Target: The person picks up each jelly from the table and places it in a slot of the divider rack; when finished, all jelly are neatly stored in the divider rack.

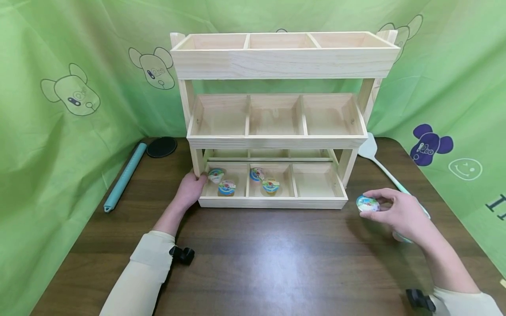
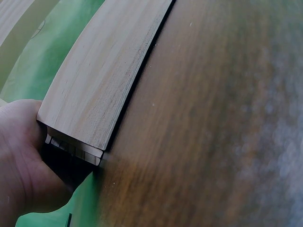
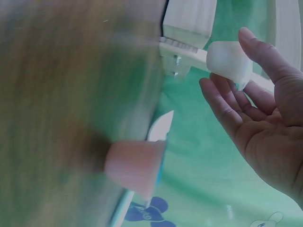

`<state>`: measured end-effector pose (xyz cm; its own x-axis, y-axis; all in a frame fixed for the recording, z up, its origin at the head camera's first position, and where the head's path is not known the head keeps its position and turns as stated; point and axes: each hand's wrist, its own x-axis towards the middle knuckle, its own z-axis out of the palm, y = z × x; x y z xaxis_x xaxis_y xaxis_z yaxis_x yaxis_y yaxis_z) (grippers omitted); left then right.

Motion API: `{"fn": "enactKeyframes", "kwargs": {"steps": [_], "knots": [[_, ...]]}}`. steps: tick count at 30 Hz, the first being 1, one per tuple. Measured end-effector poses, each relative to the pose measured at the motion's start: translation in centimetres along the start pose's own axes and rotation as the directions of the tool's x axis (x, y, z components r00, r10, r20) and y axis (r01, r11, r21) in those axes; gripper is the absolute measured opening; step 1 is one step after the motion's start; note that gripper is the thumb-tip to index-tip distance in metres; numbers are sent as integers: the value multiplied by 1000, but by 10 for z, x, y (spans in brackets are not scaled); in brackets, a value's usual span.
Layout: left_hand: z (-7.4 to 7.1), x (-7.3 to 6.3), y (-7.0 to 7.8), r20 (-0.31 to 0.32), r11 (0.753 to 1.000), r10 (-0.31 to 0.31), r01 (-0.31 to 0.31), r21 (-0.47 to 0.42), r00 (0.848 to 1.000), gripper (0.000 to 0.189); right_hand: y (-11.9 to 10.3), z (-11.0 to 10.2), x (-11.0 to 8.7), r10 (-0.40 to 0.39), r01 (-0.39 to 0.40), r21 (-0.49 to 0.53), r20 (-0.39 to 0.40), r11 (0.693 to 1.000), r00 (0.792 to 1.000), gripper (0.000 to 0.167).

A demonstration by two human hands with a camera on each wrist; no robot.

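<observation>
My right hand [image 1: 403, 213] pinches a small jelly cup [image 1: 367, 204] between thumb and fingers, held over the table to the right of a three-tier wooden rack [image 1: 284, 63]. In the right wrist view this cup [image 3: 229, 61] is whitish. A second, pinkish jelly cup [image 3: 133, 164] stands on the table beneath the hand, mostly hidden in the head view. My left hand [image 1: 190, 191] grips the left end of the bottom tier [image 1: 272, 202]; its fingers are partly hidden behind the wood. Two jelly cups [image 1: 227, 188] lie in the tier's left compartment and two more [image 1: 270, 185] in its middle one.
A white spatula [image 1: 385, 169] lies on the table [image 1: 269, 259] behind my right hand. At the left are a blue roll [image 1: 125, 177] and a black round disc [image 1: 161, 147]. Green printed cloth [image 1: 99, 35] hangs behind and at both sides.
</observation>
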<state>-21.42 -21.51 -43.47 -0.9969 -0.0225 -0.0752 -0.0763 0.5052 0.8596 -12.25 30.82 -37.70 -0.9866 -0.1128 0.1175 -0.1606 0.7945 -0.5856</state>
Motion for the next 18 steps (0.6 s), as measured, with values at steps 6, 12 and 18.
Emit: {"fn": "enactKeyframes", "kwargs": {"steps": [6, 12, 18], "knots": [[0, 0, 1, -10, 1000, 12, -12, 2, 1000, 57, -10, 0, 6, -29, 29, 16, -15, 999, 999, 48], [-1, 0, 0, 4, 1000, 6, -6, -5, 1000, 57, -20, 2, 13, -41, 41, 21, -25, 999, 999, 48], [-1, 0, 0, 6, 1000, 6, -6, -5, 1000, 57, -29, 7, 24, -100, 100, 13, -23, 995, 995, 50]]}}
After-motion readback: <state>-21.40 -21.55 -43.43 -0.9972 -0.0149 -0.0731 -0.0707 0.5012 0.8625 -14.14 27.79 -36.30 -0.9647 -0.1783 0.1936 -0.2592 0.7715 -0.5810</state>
